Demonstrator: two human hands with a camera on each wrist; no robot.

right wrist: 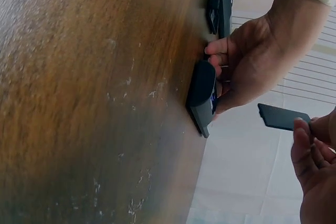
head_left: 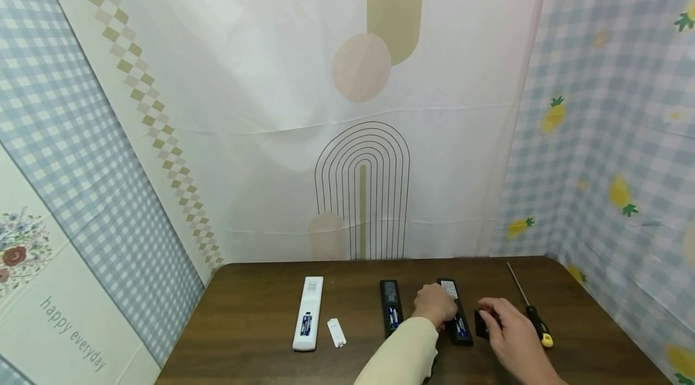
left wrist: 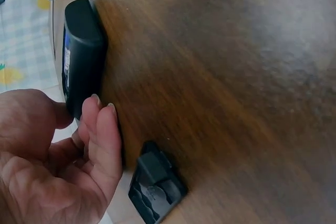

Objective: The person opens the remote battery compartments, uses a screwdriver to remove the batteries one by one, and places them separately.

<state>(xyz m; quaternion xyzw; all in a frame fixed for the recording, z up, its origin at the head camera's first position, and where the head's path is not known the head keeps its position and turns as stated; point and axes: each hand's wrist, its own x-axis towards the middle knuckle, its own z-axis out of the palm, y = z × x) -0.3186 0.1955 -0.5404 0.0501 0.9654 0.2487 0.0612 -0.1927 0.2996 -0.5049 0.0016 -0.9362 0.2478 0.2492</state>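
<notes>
A black remote control lies with its battery compartment facing up, batteries with blue wrappers inside. My left hand grips it by the sides, thumb on one edge and fingers on the other, as the left wrist view shows. To its right, my right hand pinches a black battery cover between thumb and fingers, raised beside the remote and apart from it. Another black battery cover lies on the table near my left fingers; my left forearm hides it in the head view.
A second black remote lies left of my left hand, batteries showing. Farther left are a white remote with batteries and its white cover. A screwdriver with a black and yellow handle lies at the right of the brown table.
</notes>
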